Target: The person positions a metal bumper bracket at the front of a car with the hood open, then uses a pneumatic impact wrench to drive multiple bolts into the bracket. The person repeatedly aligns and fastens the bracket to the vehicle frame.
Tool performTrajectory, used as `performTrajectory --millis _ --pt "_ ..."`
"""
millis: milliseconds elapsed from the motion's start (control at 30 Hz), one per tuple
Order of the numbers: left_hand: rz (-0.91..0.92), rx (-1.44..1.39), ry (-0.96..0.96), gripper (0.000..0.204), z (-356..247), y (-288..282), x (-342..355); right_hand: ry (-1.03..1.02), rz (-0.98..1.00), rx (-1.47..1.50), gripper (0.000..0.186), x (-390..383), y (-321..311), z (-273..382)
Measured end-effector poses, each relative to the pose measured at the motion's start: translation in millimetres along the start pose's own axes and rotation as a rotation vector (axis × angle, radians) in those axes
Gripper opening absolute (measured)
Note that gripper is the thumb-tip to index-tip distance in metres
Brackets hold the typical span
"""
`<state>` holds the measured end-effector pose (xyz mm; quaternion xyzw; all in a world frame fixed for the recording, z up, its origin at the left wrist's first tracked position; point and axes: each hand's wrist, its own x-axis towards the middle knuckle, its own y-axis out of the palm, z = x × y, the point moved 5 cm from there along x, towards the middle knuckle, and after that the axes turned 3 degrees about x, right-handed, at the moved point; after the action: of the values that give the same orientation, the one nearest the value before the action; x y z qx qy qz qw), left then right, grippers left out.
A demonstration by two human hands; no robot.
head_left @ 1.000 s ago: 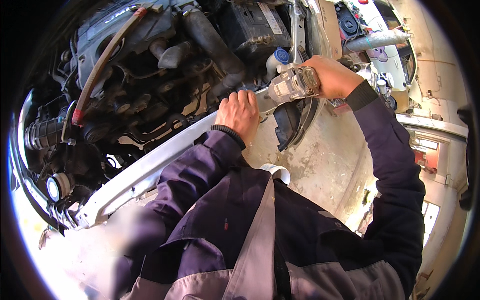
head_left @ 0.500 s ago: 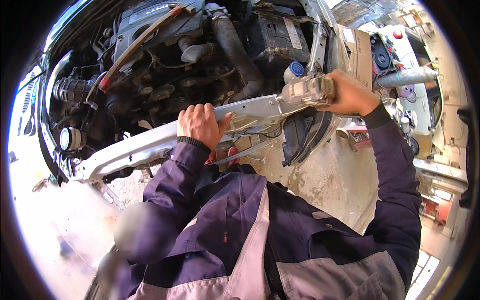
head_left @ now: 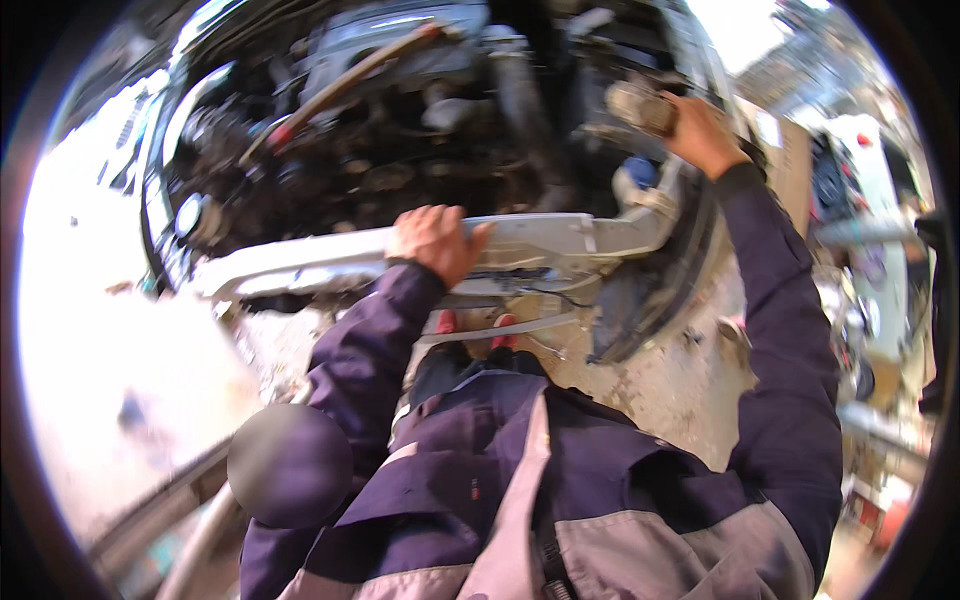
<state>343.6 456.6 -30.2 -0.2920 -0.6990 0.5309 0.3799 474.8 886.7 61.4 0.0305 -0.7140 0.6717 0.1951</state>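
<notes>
From where I stand, the biggest thing by far is the open car front, its dark engine (head_left: 385, 175) filling the bay. Across the near side runs a pale metal crossbar (head_left: 540, 232), and a dark curved panel (head_left: 655, 295) hangs by its right end. A wooden handle (head_left: 355, 72) with a red band lies slantwise over the engine.

Then the hands. The left hand (head_left: 435, 240) rests on top of the crossbar, left of its middle, thumb spread away from the fingers; I can't tell whether that grip clasps the far edge. The right hand (head_left: 702, 138) is up over the right side of the bay, its grip closed around a blocky tan tool (head_left: 638, 108), too blurred for me to make out the working end. Smallest of all, a blue cap (head_left: 640, 172) sits just below the tool.

I'd judge the step in hand as handling the tool around the crossbar, one hand bracing, the other carrying. A sound next move calls for a firm right grip, a clear path past the cap, and a steady left hand.
</notes>
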Motion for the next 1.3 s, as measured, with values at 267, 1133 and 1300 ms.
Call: performTrajectory --millis 267,1133,1300 --pt "0.099 -0.04 -0.064 0.063 -3.2 -6.5 -1.1 0.086 0.118 -0.193 0.043 31.2 56.5 -8.0" --pt "0.178 -0.044 -0.237 0.079 166.5 -45.6 -26.7 0.041 -0.05 0.714 0.023 -25.3 12.2 299.2" --pt "0.029 -0.039 -0.119 0.077 195.4 -33.3 -50.9 0.131 0.204 0.697 0.052 2.5 52.7 362.2"
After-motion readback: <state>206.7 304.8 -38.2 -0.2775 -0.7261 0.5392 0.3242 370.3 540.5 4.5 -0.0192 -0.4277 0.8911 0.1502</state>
